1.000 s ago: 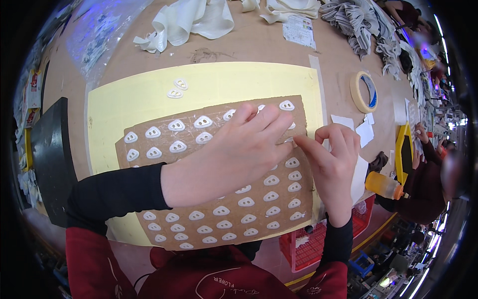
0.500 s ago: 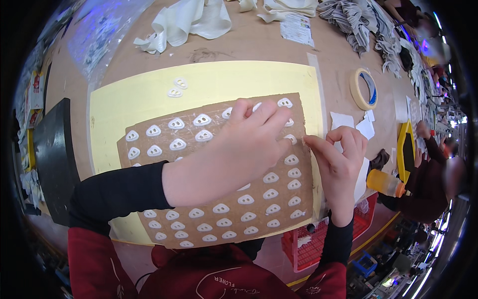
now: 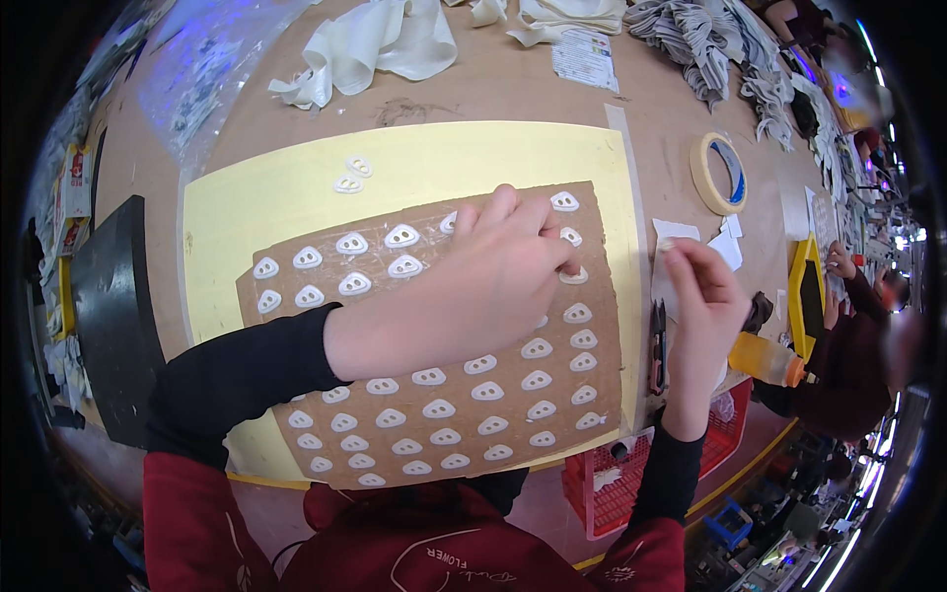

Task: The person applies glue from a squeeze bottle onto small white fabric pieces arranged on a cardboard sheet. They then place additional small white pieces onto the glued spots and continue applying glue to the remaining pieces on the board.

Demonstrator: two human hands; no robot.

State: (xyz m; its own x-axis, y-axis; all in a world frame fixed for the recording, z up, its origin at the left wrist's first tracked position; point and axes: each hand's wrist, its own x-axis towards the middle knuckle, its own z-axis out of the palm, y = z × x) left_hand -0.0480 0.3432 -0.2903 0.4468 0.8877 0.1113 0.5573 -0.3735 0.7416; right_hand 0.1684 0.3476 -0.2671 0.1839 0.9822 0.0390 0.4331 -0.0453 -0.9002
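Head view: the left hand curls over brown cardboard bearing white pieces (its grip cannot be told); alongside, the right hand pinches a pale bit. Beneath: yellow sheet, brown table. Rightward, a co-worker.

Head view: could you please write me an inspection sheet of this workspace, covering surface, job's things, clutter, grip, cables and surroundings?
Surface: brown table, yellow sheet on it, brown board on the sheet.
Job's things: white two-holed pieces in rows on the board; two more on the yellow sheet.
Clutter: tape roll, paper scraps and dark snips at right; pale material and grey fabric along the far side.
Grip: left hand curled over the board, hold unclear; right hand pinches a pale bit, too small to identify.
Cables: thin dark line by the lap; cannot tell whether a cable.
Surroundings: red basket low at right, co-worker farther right.
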